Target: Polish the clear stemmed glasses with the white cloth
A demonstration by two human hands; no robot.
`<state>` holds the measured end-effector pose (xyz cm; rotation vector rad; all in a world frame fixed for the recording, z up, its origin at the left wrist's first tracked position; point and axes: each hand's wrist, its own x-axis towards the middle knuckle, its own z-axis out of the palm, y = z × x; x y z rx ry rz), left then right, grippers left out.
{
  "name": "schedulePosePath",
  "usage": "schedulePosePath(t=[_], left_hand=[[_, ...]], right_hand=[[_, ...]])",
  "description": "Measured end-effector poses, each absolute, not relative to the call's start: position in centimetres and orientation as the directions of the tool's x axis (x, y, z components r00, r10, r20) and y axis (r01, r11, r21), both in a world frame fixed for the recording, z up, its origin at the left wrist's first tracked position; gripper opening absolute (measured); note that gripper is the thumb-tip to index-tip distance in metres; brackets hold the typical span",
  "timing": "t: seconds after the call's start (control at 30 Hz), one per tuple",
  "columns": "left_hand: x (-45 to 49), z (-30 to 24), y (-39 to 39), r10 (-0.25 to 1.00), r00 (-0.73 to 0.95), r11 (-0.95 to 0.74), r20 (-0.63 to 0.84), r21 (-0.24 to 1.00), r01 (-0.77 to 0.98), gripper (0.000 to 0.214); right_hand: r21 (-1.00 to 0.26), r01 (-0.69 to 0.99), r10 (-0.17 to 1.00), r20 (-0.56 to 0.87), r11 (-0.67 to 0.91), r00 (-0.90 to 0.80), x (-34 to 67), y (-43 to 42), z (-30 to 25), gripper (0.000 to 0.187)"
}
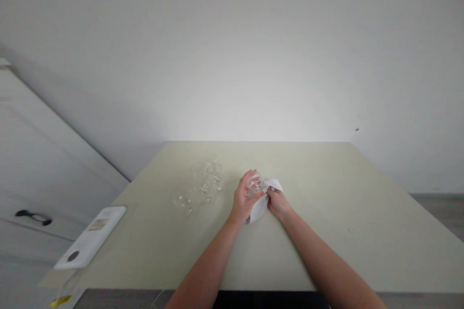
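My left hand [242, 199] curls around the bowl of a clear stemmed glass [254, 182], which lies tilted with its foot end toward the right. A white cloth or paper wipe [259, 209] hangs beneath the glass and also shows behind it. The fingers of my right hand [277, 202] are closed on this wipe, around the stem end of the glass. That end is hidden by the fingers and the wipe. To the left, several more clear stemmed glasses [214, 169] sit close together on the table, their outlines faint.
A pale greenish table [326, 231] spreads under my arms and meets a white wall [253, 58] at the back. On its left edge lies a flat white device [92, 237] with a label and a cable. A white cabinet [43, 164] with a black handle stands left.
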<state>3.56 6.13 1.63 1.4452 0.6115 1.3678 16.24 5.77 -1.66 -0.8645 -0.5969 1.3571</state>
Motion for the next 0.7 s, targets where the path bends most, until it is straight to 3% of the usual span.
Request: schedulePosePath(t=[0.3, 0.43, 0.57, 0.63, 0.7], left_hand=[[3.1, 1.0, 5.5, 0.738, 0.274, -0.654, 0.617, 0.754, 0.062, 0.070], [2.9, 1.7, 5.7, 0.775, 0.150, -0.625, 0.614, 0.779, 0.046, 0.070], [3.5, 3.7, 6.6, 0.817, 0.007, -0.577, 0.577, 0.817, -0.016, 0.066], [4.5, 4.7, 7.3, 0.837, 0.071, -0.543, 0.543, 0.839, -0.025, 0.062], [6.4, 5.1, 7.9, 0.850, 0.221, -0.483, 0.478, 0.875, -0.034, 0.059]], right_hand=[[-0.919, -0.394, 0.978, -0.086, -0.003, 0.192, 16.6, 5.7, -2.8, 0.027], [-0.981, -0.192, 0.993, -0.036, -0.015, 0.110, 17.1, 5.5, -2.2, 0.026], [-0.979, 0.006, 0.962, 0.199, 0.204, -0.184, 16.9, 5.2, -1.1, 0.028], [-0.944, 0.098, 0.922, 0.280, 0.314, -0.266, 16.5, 4.9, -1.1, 0.032], [-0.928, 0.210, 0.939, 0.261, 0.308, -0.222, 16.2, 4.6, -1.4, 0.033]])
